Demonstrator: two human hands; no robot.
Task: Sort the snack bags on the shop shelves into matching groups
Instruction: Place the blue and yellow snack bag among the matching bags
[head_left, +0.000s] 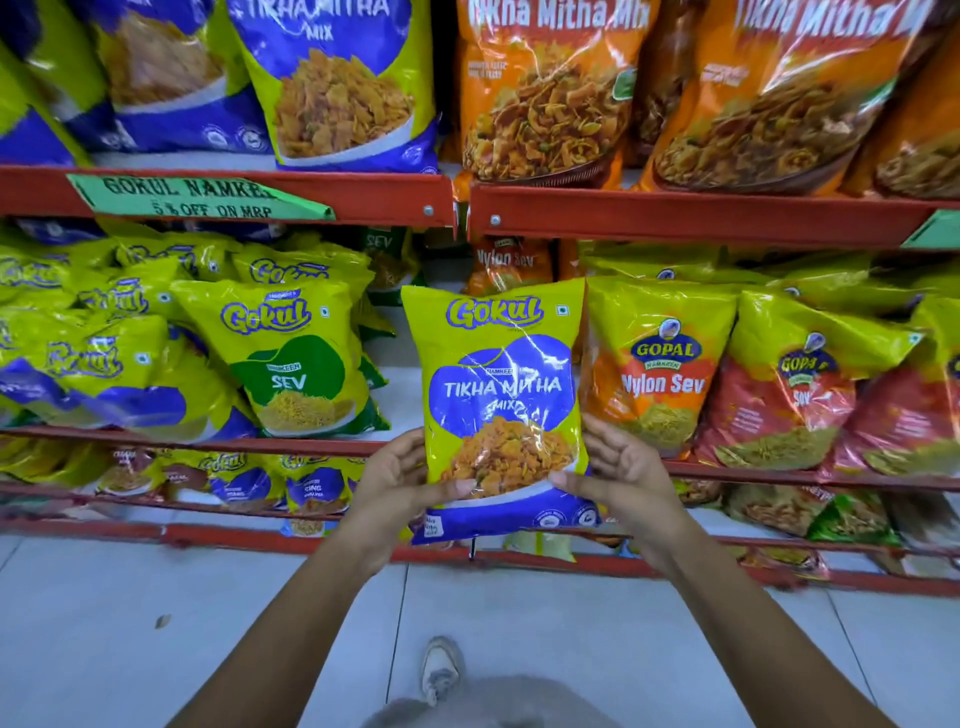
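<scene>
Running across the whole view, red metal shelves carry snack bags in three tiers above a pale tiled floor. On the top tier, large blue-and-yellow Tikha Mitha Mix bags stand on the left and large orange Tikha Mitha Mix bags on the right. On the middle tier, yellow Gokul bags crowd the left side, the nearest a green-panelled Gokul Sev bag; to the right stand a Gopal Nylon Sev bag and a red Gopal Sev bag beside it. Between these two groups, held upright in front of the middle shelf, is the Gokul Tikha Mitha Mix bag, its label facing the camera. The left hand grips its lower left edge, thumb across the front and fingers behind; the right hand grips the lower right edge the same way. A green paper sign reading "Gokul Namkeen, 5% off on MRP" is stuck to the upper shelf's front lip at left. A light-coloured shoe shows on the floor below.
</scene>
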